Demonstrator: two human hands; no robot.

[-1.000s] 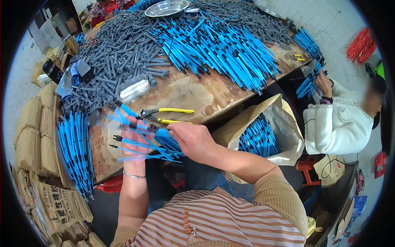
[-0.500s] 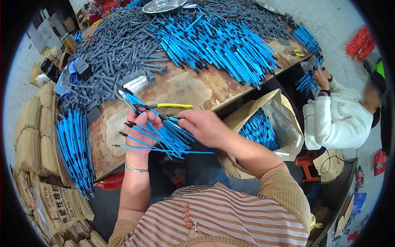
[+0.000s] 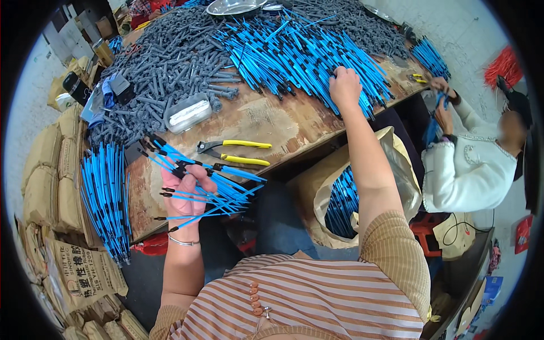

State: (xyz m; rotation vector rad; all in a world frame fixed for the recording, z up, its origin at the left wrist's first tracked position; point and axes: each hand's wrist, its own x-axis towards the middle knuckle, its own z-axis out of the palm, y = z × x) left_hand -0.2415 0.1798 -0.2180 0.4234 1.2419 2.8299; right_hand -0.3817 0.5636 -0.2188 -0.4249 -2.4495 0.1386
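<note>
My left hand (image 3: 184, 192) is closed around a loose bundle of thin blue plastic sticks (image 3: 229, 190) with black tips. The bundle fans out over the table's front edge. My right hand (image 3: 345, 89) reaches to a wide pile of the same blue sticks (image 3: 294, 54), its fingers curled down onto sticks at the near right part; the fingertips are partly hidden. Between my hands and the back of the table lies a pair of end-cutting pliers (image 3: 235, 152) with yellow handles, jaws to the left, touched by neither hand.
Grey ribbed plastic parts (image 3: 170, 68) heap across the wooden table (image 3: 266, 116), with a clear plastic box (image 3: 188, 113) beside them. More blue sticks (image 3: 107, 198) lie at the left edge. An open paper sack (image 3: 323, 192) holds sticks. A co-worker (image 3: 470, 170) sits at right.
My right hand has let go of the pliers and moved far right to the stick pile. The pliers now lie on the table. My left hand, with its bundle, has dropped slightly nearer.
</note>
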